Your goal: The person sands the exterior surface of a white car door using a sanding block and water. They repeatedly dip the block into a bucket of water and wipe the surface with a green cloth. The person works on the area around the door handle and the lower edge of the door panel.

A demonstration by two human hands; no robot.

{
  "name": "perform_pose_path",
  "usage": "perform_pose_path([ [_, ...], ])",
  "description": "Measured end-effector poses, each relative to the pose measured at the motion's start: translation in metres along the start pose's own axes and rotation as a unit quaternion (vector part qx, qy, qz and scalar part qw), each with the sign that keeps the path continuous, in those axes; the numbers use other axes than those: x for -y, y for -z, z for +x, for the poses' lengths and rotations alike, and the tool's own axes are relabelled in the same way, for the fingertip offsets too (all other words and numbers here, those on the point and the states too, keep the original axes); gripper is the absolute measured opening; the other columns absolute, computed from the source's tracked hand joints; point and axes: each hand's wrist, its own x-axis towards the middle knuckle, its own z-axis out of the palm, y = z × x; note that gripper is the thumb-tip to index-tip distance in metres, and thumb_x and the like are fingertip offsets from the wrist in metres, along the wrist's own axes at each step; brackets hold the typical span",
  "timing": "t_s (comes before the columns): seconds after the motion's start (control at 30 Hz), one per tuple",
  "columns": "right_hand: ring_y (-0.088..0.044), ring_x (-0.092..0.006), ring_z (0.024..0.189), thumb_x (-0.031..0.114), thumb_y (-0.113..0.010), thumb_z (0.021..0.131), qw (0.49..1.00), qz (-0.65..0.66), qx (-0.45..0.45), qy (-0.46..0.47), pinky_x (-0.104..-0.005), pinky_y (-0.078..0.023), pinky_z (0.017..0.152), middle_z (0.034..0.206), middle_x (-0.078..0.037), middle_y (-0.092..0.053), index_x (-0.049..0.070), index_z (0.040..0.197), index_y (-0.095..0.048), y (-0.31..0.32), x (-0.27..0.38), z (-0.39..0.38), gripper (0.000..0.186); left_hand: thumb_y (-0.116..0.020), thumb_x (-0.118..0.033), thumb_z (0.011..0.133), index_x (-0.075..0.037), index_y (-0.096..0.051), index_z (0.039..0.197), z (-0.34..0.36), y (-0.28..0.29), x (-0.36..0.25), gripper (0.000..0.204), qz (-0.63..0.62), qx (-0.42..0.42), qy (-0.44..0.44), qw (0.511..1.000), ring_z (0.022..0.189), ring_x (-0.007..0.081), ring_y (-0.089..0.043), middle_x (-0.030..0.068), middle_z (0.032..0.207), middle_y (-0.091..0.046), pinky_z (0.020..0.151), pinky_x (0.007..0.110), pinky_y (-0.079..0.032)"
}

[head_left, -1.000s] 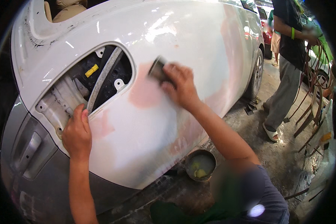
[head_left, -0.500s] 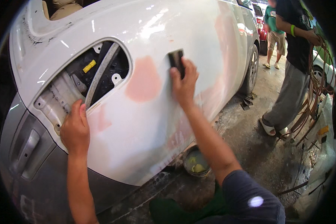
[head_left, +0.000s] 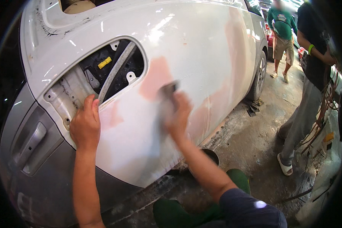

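Observation:
A white car's side panel (head_left: pixel 205 49) fills the middle, marked with pinkish filler patches (head_left: pixel 155 76). My right hand (head_left: pixel 177 118), smeared by motion, is closed round a dark sanding block (head_left: pixel 168 90) held against the panel beside the nearest patch. My left hand (head_left: pixel 86 127) grips the lower rim of the cut-out lamp opening, its fingertips hooked over the edge. Inside that opening are a yellow plug (head_left: pixel 105 63) and a grey strip (head_left: pixel 117 69). Below it curves the dark grey bumper (head_left: pixel 64 167).
Partly behind my right forearm stands a dark bucket (head_left: pixel 212 155) on the wet floor. Farther right are a wheel (head_left: pixel 259 76) and small dark pieces (head_left: pixel 252 110). Two people stand there: one in a green shirt (head_left: pixel 283 28), one beside hanging brown cables (head_left: pixel 323 108).
My right hand has brought the sanding block left and downward across the panel. My left hand keeps its hold on the rim. The person in green appears nearer, and the view has shifted slightly.

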Motion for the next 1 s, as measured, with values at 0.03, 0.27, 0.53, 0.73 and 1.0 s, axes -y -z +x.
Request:
perform_pose_path([
  [0.03, -0.057, -0.0391, 0.117, 0.017, -0.075, 0.086, 0.99, -0.041, 0.13, 0.029, -0.0509, -0.042, 0.101, 0.128, -0.021, -0.061, 0.002, 0.128, -0.06, 0.005, 0.028, -0.032, 0.047, -0.058, -0.032, 0.104, -0.014, -0.067, 0.121, 0.0, 0.0, 0.0, 0.026, 0.001, 0.003, 0.002, 1.0, 0.075, 0.0376, -0.071, 0.016, 0.083, -0.073, 0.065, 0.048, -0.055],
  [0.27, -0.06, -0.0357, 0.109, 0.017, -0.073, 0.091, 0.991, 0.08, -0.017, -0.109, -0.0465, -0.046, 0.096, 0.123, -0.018, -0.061, 0.0, 0.126, -0.058, 0.032, -0.054, 0.033, 0.041, -0.059, -0.033, 0.104, -0.014, -0.066, 0.12, -0.004, -0.002, 0.001, 0.026, -0.02, -0.009, -0.008, 1.0, 0.072, 0.0361, -0.07, 0.0153, 0.08, -0.072, 0.062, 0.048, -0.054],
  [0.53, -0.06, -0.0348, 0.121, 0.014, -0.086, 0.071, 0.965, 0.026, 0.203, 0.165, -0.0497, -0.047, 0.099, 0.127, -0.017, -0.064, 0.007, 0.128, -0.063, 0.026, 0.038, -0.069, 0.061, -0.06, -0.034, 0.103, -0.015, -0.067, 0.118, -0.004, 0.0, -0.003, 0.025, 0.009, -0.011, 0.0, 1.0, 0.071, 0.0362, -0.07, 0.0147, 0.076, -0.071, 0.062, 0.05, -0.054],
  [0.73, -0.055, -0.0393, 0.115, 0.026, -0.07, 0.096, 0.986, 0.002, -0.053, -0.155, -0.0486, -0.039, 0.106, 0.125, -0.02, -0.059, -0.003, 0.132, -0.055, 0.015, -0.063, 0.086, 0.049, -0.055, -0.033, 0.106, -0.016, -0.067, 0.121, -0.003, 0.0, 0.001, 0.026, -0.047, -0.008, 0.005, 0.999, 0.073, 0.0401, -0.07, 0.0182, 0.079, -0.072, 0.062, 0.05, -0.052],
  [1.0, -0.063, -0.0253, 0.107, 0.018, -0.074, 0.082, 0.925, 0.028, 0.235, 0.299, -0.0449, -0.049, 0.088, 0.128, -0.009, -0.065, 0.015, 0.126, -0.067, -0.005, 0.104, -0.068, 0.045, -0.033, -0.053, 0.11, -0.009, -0.062, 0.126, 0.01, 0.031, 0.01, 0.055, -0.29, 0.125, 0.076, 0.946, 0.074, 0.0328, -0.063, 0.0154, 0.075, -0.062, 0.07, 0.042, -0.046],
])
